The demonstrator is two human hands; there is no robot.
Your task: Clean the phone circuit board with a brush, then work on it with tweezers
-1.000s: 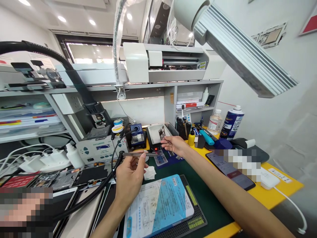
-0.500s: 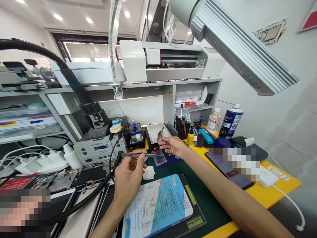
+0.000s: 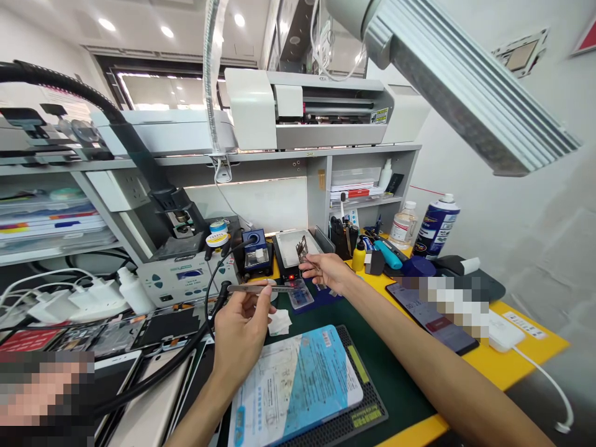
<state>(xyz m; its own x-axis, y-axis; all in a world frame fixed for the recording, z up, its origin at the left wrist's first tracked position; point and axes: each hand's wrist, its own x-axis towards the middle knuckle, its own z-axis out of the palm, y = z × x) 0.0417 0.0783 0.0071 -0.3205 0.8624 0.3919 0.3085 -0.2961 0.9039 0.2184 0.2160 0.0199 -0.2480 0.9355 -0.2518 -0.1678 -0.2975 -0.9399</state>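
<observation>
My left hand (image 3: 244,329) is closed around metal tweezers (image 3: 249,288), pinched between thumb and fingers, with their thin end pointing right. Farther out, my right hand (image 3: 328,273) grips a small dark thin part with cut-outs (image 3: 302,247) by its lower edge. The part stands roughly upright; its exact kind is too small to tell. Behind it is a small device with a pale flat top (image 3: 286,245) and a red light at its front. The tweezers' tip is a little left of and below my right fingers, apart from the dark part.
A blue and white box (image 3: 298,385) lies on a dark mat in front. To the left are a grey control unit (image 3: 181,279), a black hose (image 3: 153,394) and several phone parts. A phone (image 3: 431,320), a spray can (image 3: 436,226) and a lamp (image 3: 475,81) occupy the right.
My right hand has turned the dark part slightly, so more of its flat face shows. My left hand keeps the tweezers almost still. The view has shifted a little.
</observation>
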